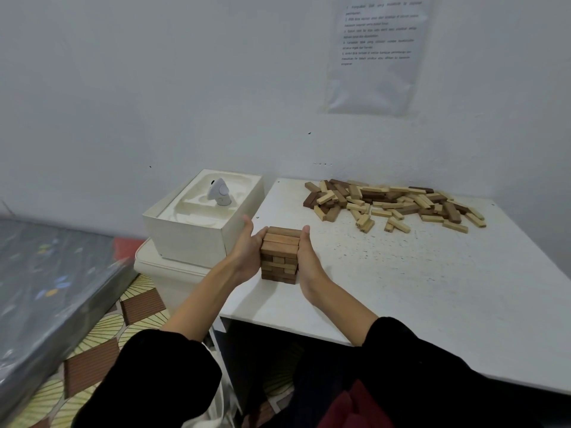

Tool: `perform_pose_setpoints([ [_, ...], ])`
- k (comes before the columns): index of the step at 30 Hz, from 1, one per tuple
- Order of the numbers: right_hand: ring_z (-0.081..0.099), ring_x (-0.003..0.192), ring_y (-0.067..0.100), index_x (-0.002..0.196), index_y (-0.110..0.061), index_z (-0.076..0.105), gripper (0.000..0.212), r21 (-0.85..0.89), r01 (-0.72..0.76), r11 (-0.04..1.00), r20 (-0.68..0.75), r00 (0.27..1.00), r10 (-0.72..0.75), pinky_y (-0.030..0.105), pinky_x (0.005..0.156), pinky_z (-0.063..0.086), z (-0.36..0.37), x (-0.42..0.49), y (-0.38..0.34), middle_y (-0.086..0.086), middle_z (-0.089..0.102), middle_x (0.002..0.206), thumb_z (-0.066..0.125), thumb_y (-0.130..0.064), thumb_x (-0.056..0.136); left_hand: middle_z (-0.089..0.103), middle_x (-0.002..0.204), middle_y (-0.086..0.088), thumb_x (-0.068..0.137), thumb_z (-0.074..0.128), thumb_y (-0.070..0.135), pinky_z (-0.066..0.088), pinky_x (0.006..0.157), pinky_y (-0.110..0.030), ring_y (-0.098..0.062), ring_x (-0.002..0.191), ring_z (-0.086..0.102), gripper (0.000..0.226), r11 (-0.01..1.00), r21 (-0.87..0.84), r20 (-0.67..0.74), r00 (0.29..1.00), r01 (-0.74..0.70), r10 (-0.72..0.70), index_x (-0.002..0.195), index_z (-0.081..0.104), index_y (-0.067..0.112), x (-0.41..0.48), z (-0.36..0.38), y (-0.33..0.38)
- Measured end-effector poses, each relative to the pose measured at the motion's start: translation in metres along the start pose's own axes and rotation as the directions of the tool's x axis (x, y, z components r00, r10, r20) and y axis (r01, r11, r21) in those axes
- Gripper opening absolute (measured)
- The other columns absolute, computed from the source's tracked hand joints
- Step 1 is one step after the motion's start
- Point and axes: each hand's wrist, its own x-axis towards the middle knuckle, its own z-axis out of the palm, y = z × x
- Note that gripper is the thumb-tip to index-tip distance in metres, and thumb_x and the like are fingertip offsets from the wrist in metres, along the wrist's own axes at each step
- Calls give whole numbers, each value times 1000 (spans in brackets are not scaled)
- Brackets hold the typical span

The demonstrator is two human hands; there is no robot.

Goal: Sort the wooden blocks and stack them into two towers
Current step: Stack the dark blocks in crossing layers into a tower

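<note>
A short tower of brown wooden blocks [280, 254], several layers high, stands near the left front part of the white table [401, 288]. My left hand [248, 251] presses flat against the tower's left side, thumb up. Against its right side my right hand [307, 261] presses with straight fingers. A loose pile of light and dark wooden blocks [392, 203] lies at the back of the table near the wall.
A white open box [185, 233] with a small grey device [220, 193] inside stands left of the table on a white bin. A plastic-wrapped mattress [46, 288] lies at far left. A printed sheet [377, 50] hangs on the wall.
</note>
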Motion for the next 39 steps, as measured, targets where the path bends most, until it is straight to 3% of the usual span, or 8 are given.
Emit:
perform_pose_setpoints([
  [6, 53, 119, 23, 148, -32, 24, 100, -3, -38, 999, 3, 999, 38, 44, 101, 45, 1, 4, 1, 6, 48, 139, 15, -88, 65, 51, 137, -11, 88, -2, 70, 28, 113, -39, -23, 129, 46, 88, 999, 50, -12, 1000, -4, 5, 142, 36, 12, -2, 2, 1],
  [9, 50, 123, 22, 148, -28, 25, 90, 3, -51, 999, -6, 999, 51, 32, 85, 50, -2, -4, -6, 4, 45, 142, 13, -81, 76, 34, 151, -5, 91, -2, 66, 11, 119, -41, -18, 141, 27, 84, 987, 155, -132, 990, -33, 54, 149, 23, 11, -1, 3, 5],
  [12, 20, 143, 20, 150, -26, 16, 71, 21, -2, 1000, -73, 997, 4, 39, 111, 24, -18, -1, -13, 0, 20, 156, 14, -66, 91, 33, 151, -3, 96, 3, 57, 11, 119, -41, -19, 142, 23, 73, 932, 348, -253, 946, -104, 200, 144, 35, 12, -1, 5, 19],
  [14, 11, 145, 20, 150, -25, 18, 60, 22, 42, 999, -144, 989, -38, 42, 116, 11, -36, 4, -21, 1, 14, 158, 19, -55, 98, 41, 146, -5, 99, 11, 53, 15, 117, -39, -20, 139, 29, 65, 843, 515, -192, 937, -157, 291, 137, 45, 14, 0, 9, 35],
  [20, 36, 131, 22, 135, -19, 47, 37, -58, 144, 988, -339, 928, -156, 36, 102, 32, -107, 24, -63, 1, 38, 144, 36, -25, 100, 56, 129, -8, 100, 38, 15, 31, 94, -23, -20, 123, 47, 31, 547, 800, 11, 919, -244, 395, 120, 60, 7, 34, 56, 88],
  [26, 47, 116, 17, 127, -19, 55, 31, -227, 157, 961, -404, 883, -240, 29, 88, 39, -183, 40, -75, 1, 50, 133, 41, -18, 99, 48, 137, -12, 96, 42, 5, 34, 101, -30, -27, 128, 41, 33, 188, 981, 2, 963, -54, 270, 125, 56, 6, 119, 89, 120],
  [31, 52, 105, 16, 119, -17, 61, 32, -456, 110, 883, -344, 893, -289, 26, 79, 43, -234, 59, -55, 4, 58, 120, 45, -5, 94, 41, 142, -1, 91, 54, 3, 36, 105, -36, -24, 129, 41, 55, -158, 985, -63, 997, 69, 39, 139, 39, 23, 183, 81, 109],
  [39, 53, 103, 17, 116, -18, 63, 34, -709, 245, 662, -65, 911, -407, 22, 81, 40, -258, 132, -62, 6, 60, 109, 56, -1, 87, 29, 146, -4, 82, 71, 21, 35, 104, -40, -27, 132, 31, 82, -378, 923, 25, 992, -72, -127, 147, 22, 20, 250, 66, 92],
])
